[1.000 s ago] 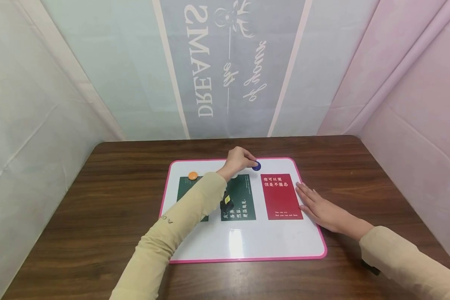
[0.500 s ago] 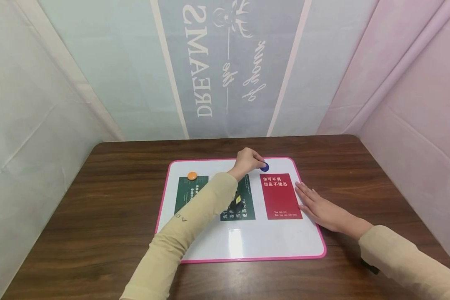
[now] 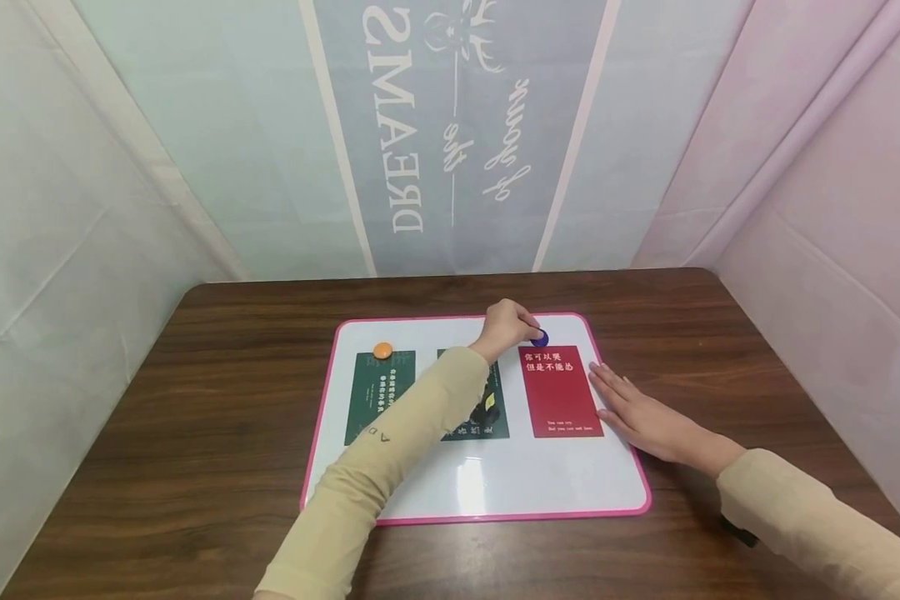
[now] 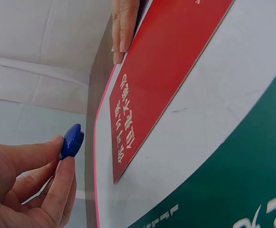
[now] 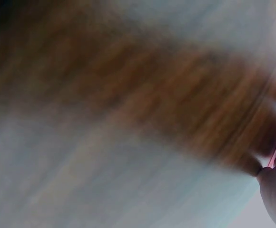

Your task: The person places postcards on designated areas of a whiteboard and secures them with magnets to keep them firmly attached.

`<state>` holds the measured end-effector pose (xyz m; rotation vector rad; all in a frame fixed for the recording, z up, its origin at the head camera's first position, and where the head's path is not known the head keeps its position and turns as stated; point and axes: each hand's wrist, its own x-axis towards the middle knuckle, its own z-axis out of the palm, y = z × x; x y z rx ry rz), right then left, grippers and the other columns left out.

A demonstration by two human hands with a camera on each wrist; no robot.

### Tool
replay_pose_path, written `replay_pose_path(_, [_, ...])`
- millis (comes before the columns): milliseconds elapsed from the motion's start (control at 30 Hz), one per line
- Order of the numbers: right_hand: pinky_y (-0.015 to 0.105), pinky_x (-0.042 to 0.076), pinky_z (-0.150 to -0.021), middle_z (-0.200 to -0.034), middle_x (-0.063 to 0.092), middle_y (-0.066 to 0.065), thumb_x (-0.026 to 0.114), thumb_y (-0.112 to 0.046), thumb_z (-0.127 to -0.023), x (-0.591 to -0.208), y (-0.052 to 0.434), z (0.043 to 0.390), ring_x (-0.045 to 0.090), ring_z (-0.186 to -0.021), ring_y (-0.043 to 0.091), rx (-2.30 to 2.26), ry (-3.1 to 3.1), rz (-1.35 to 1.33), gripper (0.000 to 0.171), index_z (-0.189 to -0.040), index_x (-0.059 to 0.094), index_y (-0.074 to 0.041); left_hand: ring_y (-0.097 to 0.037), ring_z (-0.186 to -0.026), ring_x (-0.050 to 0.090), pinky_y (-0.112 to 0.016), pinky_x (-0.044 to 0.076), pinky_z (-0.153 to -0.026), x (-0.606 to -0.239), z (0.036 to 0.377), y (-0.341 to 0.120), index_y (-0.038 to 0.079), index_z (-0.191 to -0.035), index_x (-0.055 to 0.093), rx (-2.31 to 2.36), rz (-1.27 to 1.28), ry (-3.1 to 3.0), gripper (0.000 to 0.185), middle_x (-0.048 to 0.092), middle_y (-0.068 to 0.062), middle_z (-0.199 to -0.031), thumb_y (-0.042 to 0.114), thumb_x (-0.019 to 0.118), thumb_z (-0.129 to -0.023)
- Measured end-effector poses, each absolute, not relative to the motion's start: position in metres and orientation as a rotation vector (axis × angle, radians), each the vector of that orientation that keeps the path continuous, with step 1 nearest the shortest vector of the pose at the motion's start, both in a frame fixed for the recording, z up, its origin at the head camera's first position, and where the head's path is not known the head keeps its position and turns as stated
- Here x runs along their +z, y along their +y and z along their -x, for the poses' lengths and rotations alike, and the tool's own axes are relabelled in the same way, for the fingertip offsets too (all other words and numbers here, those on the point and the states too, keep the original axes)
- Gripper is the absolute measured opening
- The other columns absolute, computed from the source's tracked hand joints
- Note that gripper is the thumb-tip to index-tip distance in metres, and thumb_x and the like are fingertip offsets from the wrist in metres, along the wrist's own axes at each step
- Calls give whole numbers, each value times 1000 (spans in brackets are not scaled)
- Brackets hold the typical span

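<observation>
My left hand [image 3: 506, 327] pinches a round blue magnet [image 4: 73, 141] between thumb and fingertips. In the left wrist view the magnet is tilted on edge, apart from the red card [image 3: 561, 393] and near its top end. That card lies on a whiteboard [image 3: 562, 483] with a pink rim, its printed text facing up. My right hand [image 3: 645, 419] has its fingers stretched out at the board's right edge, the tips by the red card's side. Only a small part of the right hand [image 5: 275, 192] shows in the blurred right wrist view.
An orange magnet [image 3: 382, 351] sits on the top of a green card [image 3: 366, 392] at the board's left. A second green card [image 3: 501, 422] in the middle is partly covered by the left sleeve [image 3: 390, 458]. Beneath the board is a dark wooden table [image 3: 157, 433], with fabric behind.
My left hand has moved to the right with the blue magnet, from above the gap between cards to the red card's top. My right hand stays in place.
</observation>
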<state>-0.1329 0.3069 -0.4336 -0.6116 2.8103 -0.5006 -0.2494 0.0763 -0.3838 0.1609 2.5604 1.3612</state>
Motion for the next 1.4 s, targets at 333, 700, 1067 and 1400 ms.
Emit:
replay_pose_path(333, [54,23,-105,-153,7,5,48,-50,-89,-436,305,133,10,-138,29,-493,2816,632,78,-148,7,-17,-12,-72,59,-20,51,-68,-392,248,87,5,-84,71,1378,-171,2548,11,64,-3,-80,13,73,-77])
replay_pose_path(700, [56,24,-104,-152,9,7,49,-48,-89,-437,305,132,12,-137,31,-506,2847,651,77,-148,10,-16,-13,-76,55,-21,48,-68,-399,248,94,5,-83,71,1332,-167,2597,11,64,-3,-79,14,73,-77])
replay_pose_path(1067, [56,22,-104,-153,6,5,48,-50,-89,-437,305,133,9,-138,29,-486,2826,635,79,-148,7,-18,-13,-75,55,-19,47,-65,-402,249,95,5,-86,72,1257,-154,2636,12,65,-3,-81,15,73,-78])
replay_pose_path(1400, [55,29,-101,-152,12,11,52,-49,-88,-431,302,134,15,-136,34,-503,2808,615,80,-147,13,-13,-14,-83,58,-19,49,-68,-398,248,90,5,-101,68,1047,-371,2705,24,66,-5,-95,17,70,-81])
